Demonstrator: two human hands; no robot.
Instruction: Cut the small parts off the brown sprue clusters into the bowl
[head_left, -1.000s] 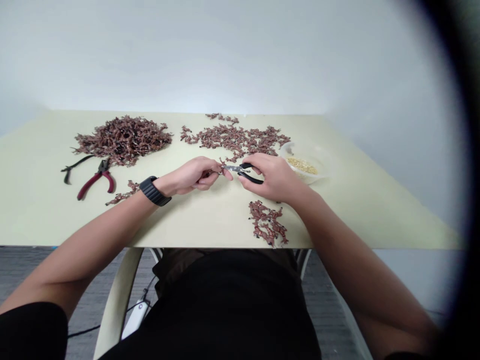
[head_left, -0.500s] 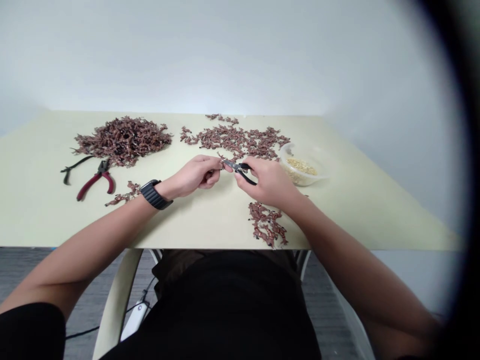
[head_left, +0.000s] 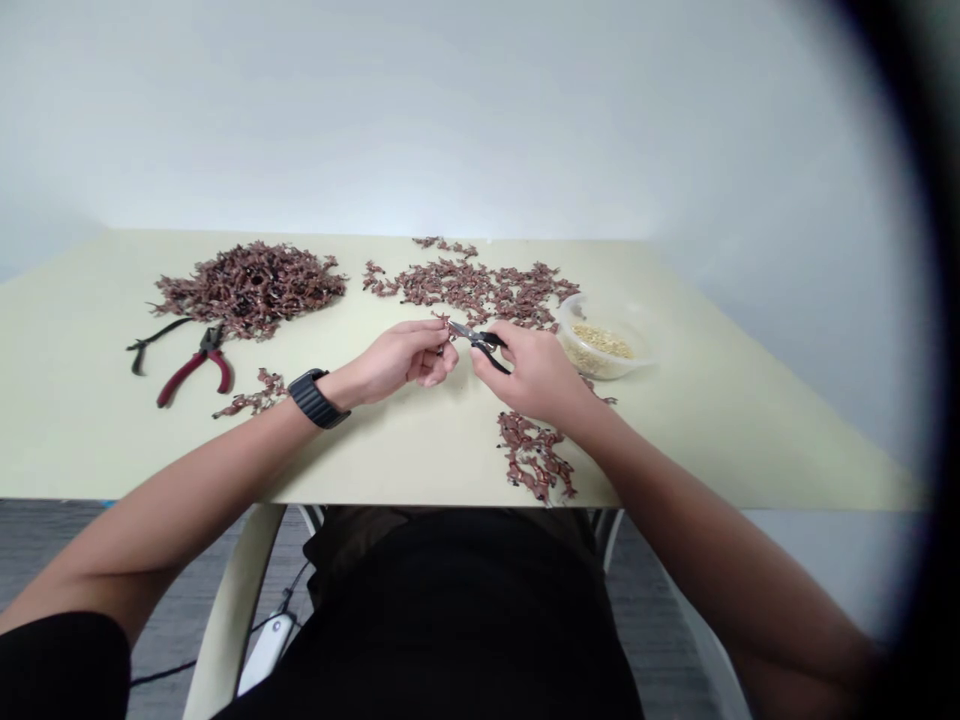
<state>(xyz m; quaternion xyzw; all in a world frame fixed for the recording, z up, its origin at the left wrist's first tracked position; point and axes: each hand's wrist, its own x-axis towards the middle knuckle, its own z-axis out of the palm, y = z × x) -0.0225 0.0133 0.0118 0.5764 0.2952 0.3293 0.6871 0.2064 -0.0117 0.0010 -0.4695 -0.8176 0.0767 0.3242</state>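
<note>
My right hand [head_left: 534, 373] is closed round small black-handled pliers [head_left: 480, 341], whose metal jaws point left toward my left hand. My left hand [head_left: 406, 356], with a black watch on its wrist, pinches a tiny brown piece right at the jaw tips; the piece is too small to name. Both hands hover over the middle of a pale yellow table [head_left: 420, 440]. A small heap of brown pieces [head_left: 536, 458] lies just under my right wrist near the front edge.
A big pile of brown pieces [head_left: 251, 282] sits at the back left, a flatter spread [head_left: 480, 285] at the back middle. Red-handled pliers [head_left: 196, 362] and a black tool [head_left: 154, 338] lie at left. A clear bowl of pale grains [head_left: 604, 345] stands to the right of my hands.
Both hands have shifted slightly away from me across the table, still joined at the pliers' tips. The view has tilted a little, so the table sits lower in the picture.
</note>
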